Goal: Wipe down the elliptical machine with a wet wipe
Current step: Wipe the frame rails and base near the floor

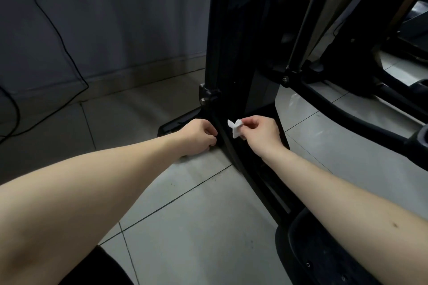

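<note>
Just left of the right hand [261,132], which pinches it, a small crumpled white wet wipe [234,128] hangs before the black metal elliptical machine [231,53]; the left hand [199,134] is curled, holding nothing.

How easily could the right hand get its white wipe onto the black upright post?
Probably easily. The right hand pinches the wipe just in front of the upright post, nothing visible between them; the left hand is low on the post's other side, out of the way.
</note>
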Available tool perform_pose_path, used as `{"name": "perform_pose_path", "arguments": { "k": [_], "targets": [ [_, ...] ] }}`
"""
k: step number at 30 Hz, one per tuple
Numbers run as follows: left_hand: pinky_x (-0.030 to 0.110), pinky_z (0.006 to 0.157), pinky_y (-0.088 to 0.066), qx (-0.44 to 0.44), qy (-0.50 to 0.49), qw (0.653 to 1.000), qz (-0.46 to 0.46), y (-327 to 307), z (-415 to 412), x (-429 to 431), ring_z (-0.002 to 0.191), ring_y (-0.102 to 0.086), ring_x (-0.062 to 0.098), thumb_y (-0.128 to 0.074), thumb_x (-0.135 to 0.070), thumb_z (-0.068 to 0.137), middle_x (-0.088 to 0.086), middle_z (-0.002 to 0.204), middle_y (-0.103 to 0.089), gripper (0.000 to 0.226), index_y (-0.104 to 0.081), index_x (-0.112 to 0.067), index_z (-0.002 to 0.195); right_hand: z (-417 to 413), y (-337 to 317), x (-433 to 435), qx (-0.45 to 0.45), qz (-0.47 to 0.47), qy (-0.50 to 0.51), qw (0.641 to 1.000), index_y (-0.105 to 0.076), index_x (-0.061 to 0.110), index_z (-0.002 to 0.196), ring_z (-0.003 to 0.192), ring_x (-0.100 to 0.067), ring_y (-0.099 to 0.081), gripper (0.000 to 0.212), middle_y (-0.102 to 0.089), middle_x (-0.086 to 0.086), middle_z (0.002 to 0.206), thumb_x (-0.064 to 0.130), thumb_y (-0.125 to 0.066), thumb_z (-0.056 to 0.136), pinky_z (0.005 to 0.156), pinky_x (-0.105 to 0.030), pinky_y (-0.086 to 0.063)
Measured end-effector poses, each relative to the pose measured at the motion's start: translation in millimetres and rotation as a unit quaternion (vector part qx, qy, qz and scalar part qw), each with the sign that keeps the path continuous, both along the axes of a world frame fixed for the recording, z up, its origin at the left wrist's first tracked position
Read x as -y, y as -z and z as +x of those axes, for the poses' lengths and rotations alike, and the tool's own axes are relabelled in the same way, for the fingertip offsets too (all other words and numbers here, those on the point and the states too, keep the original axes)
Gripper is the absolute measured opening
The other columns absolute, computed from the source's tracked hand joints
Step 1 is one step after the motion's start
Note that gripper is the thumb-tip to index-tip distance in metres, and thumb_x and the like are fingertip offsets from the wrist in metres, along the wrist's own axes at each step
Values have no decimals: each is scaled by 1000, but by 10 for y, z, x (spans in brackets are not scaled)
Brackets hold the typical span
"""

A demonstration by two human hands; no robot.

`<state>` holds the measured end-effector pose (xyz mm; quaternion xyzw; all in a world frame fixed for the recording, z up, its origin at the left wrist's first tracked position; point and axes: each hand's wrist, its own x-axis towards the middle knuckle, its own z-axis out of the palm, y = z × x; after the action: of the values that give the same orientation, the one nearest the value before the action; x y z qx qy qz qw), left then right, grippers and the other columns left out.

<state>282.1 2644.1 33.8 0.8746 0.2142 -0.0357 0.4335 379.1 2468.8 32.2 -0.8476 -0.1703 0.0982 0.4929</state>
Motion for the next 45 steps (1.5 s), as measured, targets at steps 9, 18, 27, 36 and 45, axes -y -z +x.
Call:
{"name": "perform_pose_path", "arguments": {
  "k": [9, 18, 27, 36, 45],
  "targets": [
    [27, 72, -52, -35, 11, 997, 65, 21, -32, -100, 86, -68, 19, -66, -16, 87, -9, 78, -64, 18, -72, -19, 105, 323, 336, -463, 435, -278, -328, 791, -79, 10, 83, 93, -28, -49, 5, -66, -4, 95, 9, -76, 87, 79, -42, -51],
    [26, 65, -53, -67, 32, 996, 53, 46, -15, -108, 72, -66, 13, -64, -16, 88, -3, 75, -72, 17, -70, -19, 103, -150, 680, 642, 406, -421, -599, 546, -56, 20, 46, 58, -19, -40, 35, -52, 4, 56, 8, -89, 47, 51, -24, -30],
    [22, 58, -43, -73, 66, 994, 52, 18, 81, 87, 67, -60, 6, -61, -16, 90, 0, 79, -74, 17, -69, -18, 106, -172, 385, 1015, 177, -438, -445, 761, -56, 20, 73, 80, -23, -59, 23, -50, 6, 88, 21, -79, 80, 69, -33, -50],
    [20, 59, -47, -68, 54, 996, 34, -109, 39, 101, 66, -64, 7, -64, -16, 88, 0, 77, -75, 16, -71, -18, 102, -77, 235, 418, 167, -386, -307, 854, -59, 20, 77, 84, -22, -60, 17, -55, 1, 93, 24, -72, 86, 76, -44, -57],
    [28, 64, -58, 52, -100, 992, -49, -795, 222, -202, 58, -66, 14, -62, -10, 89, 10, 77, -74, 17, -73, -12, 102, 172, -714, -363, 174, -140, -107, 969, -63, 22, 85, 75, -14, -63, 8, -66, 3, 84, 19, -60, 92, 60, -28, -48]
  ]
}}
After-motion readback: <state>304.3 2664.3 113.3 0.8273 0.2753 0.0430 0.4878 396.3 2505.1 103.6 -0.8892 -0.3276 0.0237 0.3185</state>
